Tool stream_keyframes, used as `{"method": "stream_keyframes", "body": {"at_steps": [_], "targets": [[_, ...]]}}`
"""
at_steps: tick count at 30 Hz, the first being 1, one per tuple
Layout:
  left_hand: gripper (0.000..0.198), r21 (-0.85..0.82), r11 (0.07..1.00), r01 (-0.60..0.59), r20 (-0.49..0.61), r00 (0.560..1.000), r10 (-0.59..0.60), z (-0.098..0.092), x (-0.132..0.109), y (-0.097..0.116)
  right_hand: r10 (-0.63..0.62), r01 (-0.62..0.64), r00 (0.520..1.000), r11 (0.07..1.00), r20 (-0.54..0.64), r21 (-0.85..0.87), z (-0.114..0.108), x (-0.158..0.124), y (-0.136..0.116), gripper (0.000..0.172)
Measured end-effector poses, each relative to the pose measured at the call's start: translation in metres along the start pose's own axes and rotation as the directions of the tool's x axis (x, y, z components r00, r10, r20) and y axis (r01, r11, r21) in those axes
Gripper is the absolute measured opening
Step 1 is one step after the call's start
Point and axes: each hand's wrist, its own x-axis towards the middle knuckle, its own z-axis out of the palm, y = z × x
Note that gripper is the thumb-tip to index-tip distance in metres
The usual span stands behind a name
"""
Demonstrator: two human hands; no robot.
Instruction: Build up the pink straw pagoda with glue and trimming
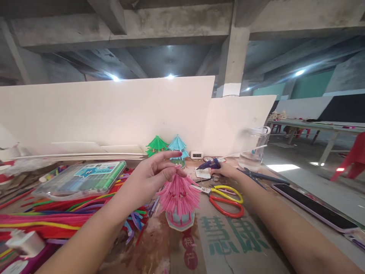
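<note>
**Your left hand (151, 176) pinches the pink pagoda (179, 196); your right hand (226, 172) grips the glue gun (209, 164)**

Closest to you on the left, a white charger plug (25, 243) sits beside a spread of colourful pipe cleaners (42, 220). In front of you lies a cardboard sheet (216, 262) printed with green characters. The pink pagoda stands upright at its far part, on a pale many-sided base (180, 227). Your left thumb and fingers close at its pointed top, the index finger reaching out above.

To your right rests a phone (313, 207). Scissors (226, 201) with yellow and red handles lie just beside the pagoda. Beyond them, your right fingers are wrapped around the glue gun's handle, its nozzle pointing left over a small white pad (203, 174).

Across on your left is a clear marker case (85, 179). Farther back stand a green pagoda (156, 144) and a light-blue pagoda (177, 143), near a small white clock (196, 155). A clear jug (252, 150) stands right, before white boards (114, 114).
</note>
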Motion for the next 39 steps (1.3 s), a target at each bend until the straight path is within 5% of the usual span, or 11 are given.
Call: {"method": "stream_keyframes", "body": {"at_steps": [8,13,19,21,23,27,34,39], "targets": [[0.023,-0.036,0.999,0.008,-0.025,1.0,-0.009,0.006,-0.001,0.001,0.082,-0.05,0.986,0.976,0.145,-0.214,-0.013,-0.02,-0.015,0.034],[0.026,0.17,0.985,-0.036,-0.086,0.995,0.051,0.007,-0.003,0.001,0.09,-0.041,0.987,0.944,0.134,-0.329,-0.041,-0.048,-0.044,0.03],[0.022,0.447,0.885,-0.133,-0.114,0.972,0.204,0.011,-0.003,0.001,-0.179,0.172,0.984,0.954,-0.008,-0.246,-0.086,-0.097,-0.114,0.026],[0.018,0.519,0.838,-0.166,-0.111,0.959,0.259,0.012,-0.004,0.001,-0.469,0.47,0.872,0.882,-0.14,-0.024,-0.087,-0.118,-0.135,0.023],[0.016,0.571,0.795,-0.206,-0.095,0.945,0.313,0.014,-0.005,0.0,-0.643,0.66,0.718,0.751,-0.267,-0.035,-0.081,-0.138,-0.148,0.021],[0.014,0.634,0.712,-0.302,-0.028,0.911,0.412,0.017,-0.006,-0.003,-0.813,0.783,0.508,0.573,-0.283,-0.24,-0.062,-0.158,-0.155,0.023],[0.01,0.668,0.588,-0.455,0.069,0.825,0.561,0.022,-0.006,-0.004,-0.848,0.77,0.438,0.526,-0.299,-0.362,-0.056,-0.158,-0.155,0.019],[0.008,0.666,0.574,-0.477,0.083,0.812,0.578,0.024,-0.006,-0.006,-0.846,0.76,0.471,0.533,-0.252,-0.371,-0.058,-0.163,-0.158,0.018]]}}
